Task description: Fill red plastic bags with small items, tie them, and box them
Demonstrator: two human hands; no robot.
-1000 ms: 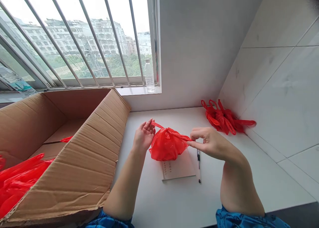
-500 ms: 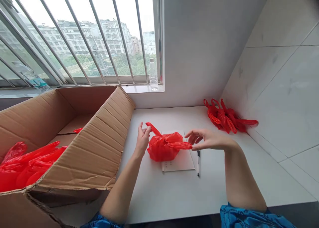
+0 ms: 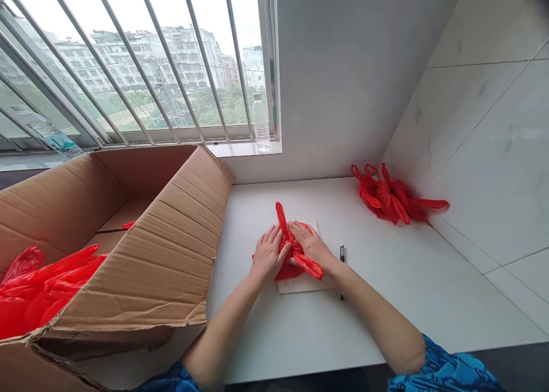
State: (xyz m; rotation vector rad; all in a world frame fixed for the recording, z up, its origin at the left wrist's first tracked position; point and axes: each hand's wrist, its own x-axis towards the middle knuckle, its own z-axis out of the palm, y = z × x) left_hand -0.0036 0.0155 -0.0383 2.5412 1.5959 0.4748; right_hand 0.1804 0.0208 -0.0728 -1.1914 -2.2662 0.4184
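A knotted red plastic bag [image 3: 288, 272] sits in front of me on a white notebook [image 3: 305, 287]. My left hand [image 3: 266, 256] lies on its left side with fingers stretched out, and my right hand [image 3: 311, 246] rests flat on its right side. Between the hands the tied handles stick out, one loop pointing away from me and the other toward the lower right. Both palms press on the plastic; neither hand is wrapped round it. What the bag contains is hidden. Just beyond my right wrist lies a black pen [image 3: 342, 254], partly covered by the forearm.
On the left stands a large open cardboard box [image 3: 171, 266] with red plastic bags [image 3: 47, 289] inside. More tied red bags [image 3: 388, 198] lie on the white table [image 3: 386, 300] against the tiled wall. A clear bottle [image 3: 261, 123] stands on the sill of the barred window.
Both hands have let go of the bag's handle ends and come together onto its top and sides. The handles have swung round, and the bag looks flatter.
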